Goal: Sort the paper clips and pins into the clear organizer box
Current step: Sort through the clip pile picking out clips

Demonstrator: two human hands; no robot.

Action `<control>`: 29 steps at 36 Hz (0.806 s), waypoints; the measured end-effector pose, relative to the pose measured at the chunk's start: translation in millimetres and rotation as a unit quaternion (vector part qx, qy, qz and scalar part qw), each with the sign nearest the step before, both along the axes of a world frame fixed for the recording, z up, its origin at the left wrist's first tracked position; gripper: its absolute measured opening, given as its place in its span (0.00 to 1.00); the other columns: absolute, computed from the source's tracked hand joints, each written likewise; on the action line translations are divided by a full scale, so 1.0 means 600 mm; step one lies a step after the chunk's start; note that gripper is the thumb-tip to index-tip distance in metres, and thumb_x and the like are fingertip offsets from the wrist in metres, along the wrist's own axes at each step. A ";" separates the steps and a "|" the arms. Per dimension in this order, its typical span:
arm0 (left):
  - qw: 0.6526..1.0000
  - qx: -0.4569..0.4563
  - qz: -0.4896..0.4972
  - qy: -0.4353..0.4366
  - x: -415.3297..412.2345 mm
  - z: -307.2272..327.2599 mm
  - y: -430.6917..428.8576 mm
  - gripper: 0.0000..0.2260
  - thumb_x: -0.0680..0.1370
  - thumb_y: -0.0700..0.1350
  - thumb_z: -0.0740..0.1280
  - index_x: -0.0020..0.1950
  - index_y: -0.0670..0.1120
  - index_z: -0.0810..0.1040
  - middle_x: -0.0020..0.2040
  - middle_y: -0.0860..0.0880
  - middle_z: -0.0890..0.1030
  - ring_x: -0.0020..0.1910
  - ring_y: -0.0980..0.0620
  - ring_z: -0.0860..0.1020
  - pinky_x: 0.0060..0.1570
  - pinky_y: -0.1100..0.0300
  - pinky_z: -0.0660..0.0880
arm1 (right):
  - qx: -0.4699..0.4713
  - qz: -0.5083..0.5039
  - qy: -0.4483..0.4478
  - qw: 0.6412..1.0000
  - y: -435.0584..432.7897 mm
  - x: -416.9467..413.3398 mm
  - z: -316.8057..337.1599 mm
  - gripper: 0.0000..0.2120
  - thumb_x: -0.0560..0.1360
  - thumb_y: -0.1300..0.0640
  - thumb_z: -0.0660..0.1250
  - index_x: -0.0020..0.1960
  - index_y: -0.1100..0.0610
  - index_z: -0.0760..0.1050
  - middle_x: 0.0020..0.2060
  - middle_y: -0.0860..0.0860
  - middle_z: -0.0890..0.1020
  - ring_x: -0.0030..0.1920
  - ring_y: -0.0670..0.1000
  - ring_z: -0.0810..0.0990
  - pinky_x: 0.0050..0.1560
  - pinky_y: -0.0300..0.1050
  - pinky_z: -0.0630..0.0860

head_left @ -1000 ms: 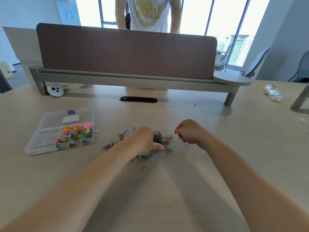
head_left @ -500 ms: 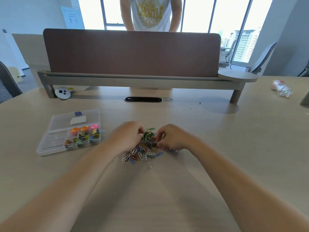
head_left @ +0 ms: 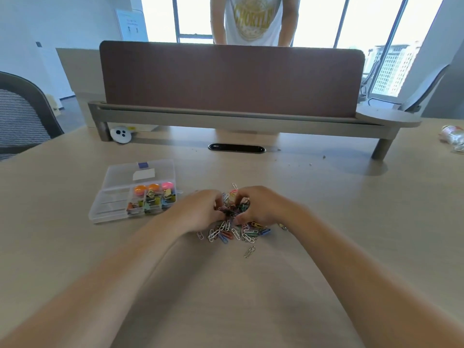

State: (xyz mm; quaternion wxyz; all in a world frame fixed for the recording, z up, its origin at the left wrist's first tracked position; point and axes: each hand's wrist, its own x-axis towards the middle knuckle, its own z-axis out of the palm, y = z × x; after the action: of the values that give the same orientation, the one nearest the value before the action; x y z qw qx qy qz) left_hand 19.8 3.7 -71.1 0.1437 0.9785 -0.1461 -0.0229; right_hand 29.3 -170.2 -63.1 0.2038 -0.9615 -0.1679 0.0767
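Note:
A heap of coloured paper clips (head_left: 234,228) lies on the tan desk in the middle of the view. My left hand (head_left: 200,209) and my right hand (head_left: 261,207) curl toward each other and cup a bunch of the clips between them, lifting it slightly off the heap. One lone clip (head_left: 249,251) lies nearer me. The clear organizer box (head_left: 113,204) stands open to the left; its right compartments hold round orange and pink pins and coloured binder clips, its left compartments look bare.
A brown divider panel (head_left: 231,79) on a grey rail crosses the desk's far side, with a person in a white shirt standing behind it. A cable slot (head_left: 236,148), a small white round object (head_left: 121,134), a crumpled plastic bottle (head_left: 454,139) and a mesh chair (head_left: 22,114) surround the work area.
My hands have come together from either side of the heap, pushing the scattered clips into a tighter pile and closing round a bunch. The camera has shifted, so the box appears farther right.

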 end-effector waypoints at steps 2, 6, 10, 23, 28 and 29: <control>1.000 -0.003 -0.002 -0.006 -0.001 -0.002 0.001 0.06 0.76 0.51 0.67 0.48 0.51 0.73 0.48 0.51 0.77 0.46 0.51 0.73 0.39 0.57 0.66 | -0.005 -0.002 -0.014 1.000 -0.001 0.001 -0.003 0.17 0.69 0.52 0.77 0.54 0.56 0.78 0.48 0.51 0.77 0.46 0.53 0.76 0.42 0.44 0.70; 1.000 -0.014 0.000 -0.020 -0.003 -0.006 0.003 0.04 0.78 0.50 0.65 0.47 0.52 0.72 0.47 0.52 0.76 0.46 0.51 0.73 0.41 0.57 0.66 | -0.016 -0.015 -0.036 0.999 -0.008 0.006 -0.012 0.09 0.70 0.52 0.76 0.45 0.50 0.76 0.44 0.49 0.76 0.45 0.53 0.77 0.44 0.45 0.74; 0.999 -0.039 0.007 -0.032 -0.005 -0.007 -0.001 0.07 0.78 0.52 0.65 0.52 0.51 0.75 0.48 0.52 0.75 0.47 0.52 0.73 0.43 0.57 0.66 | 0.028 -0.029 -0.038 0.998 -0.021 0.004 -0.005 0.06 0.72 0.55 0.74 0.43 0.51 0.76 0.41 0.49 0.77 0.43 0.51 0.76 0.43 0.44 0.73; 0.992 -0.112 0.007 -0.051 -0.006 0.007 -0.028 0.15 0.74 0.56 0.69 0.58 0.53 0.79 0.51 0.51 0.78 0.47 0.53 0.74 0.43 0.58 0.68 | 0.306 -0.110 0.124 0.937 -0.034 -0.005 0.011 0.04 0.75 0.60 0.69 0.41 0.57 0.77 0.29 0.52 0.71 0.26 0.48 0.65 0.25 0.38 0.59; 0.989 -0.143 0.006 -0.045 -0.005 0.008 -0.040 0.10 0.74 0.53 0.70 0.53 0.52 0.83 0.46 0.51 0.81 0.44 0.52 0.78 0.40 0.59 0.70 | 0.344 -0.116 0.177 0.915 -0.029 -0.003 0.014 0.05 0.76 0.61 0.67 0.42 0.58 0.76 0.29 0.53 0.70 0.23 0.46 0.63 0.22 0.37 0.55; 0.987 -0.152 0.005 -0.044 -0.005 0.008 -0.041 0.09 0.74 0.51 0.70 0.52 0.52 0.84 0.45 0.50 0.82 0.43 0.52 0.78 0.38 0.60 0.70 | 0.346 -0.114 0.186 0.912 -0.028 -0.003 0.014 0.05 0.77 0.61 0.67 0.42 0.59 0.75 0.29 0.52 0.70 0.24 0.46 0.62 0.23 0.37 0.54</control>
State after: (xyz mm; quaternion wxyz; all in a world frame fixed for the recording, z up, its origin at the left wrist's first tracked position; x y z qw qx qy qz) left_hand 17.0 -20.8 -66.5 0.2842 0.9460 -0.1495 0.0437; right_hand 27.7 -187.2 -54.5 0.5589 -0.8116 -0.0318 0.1672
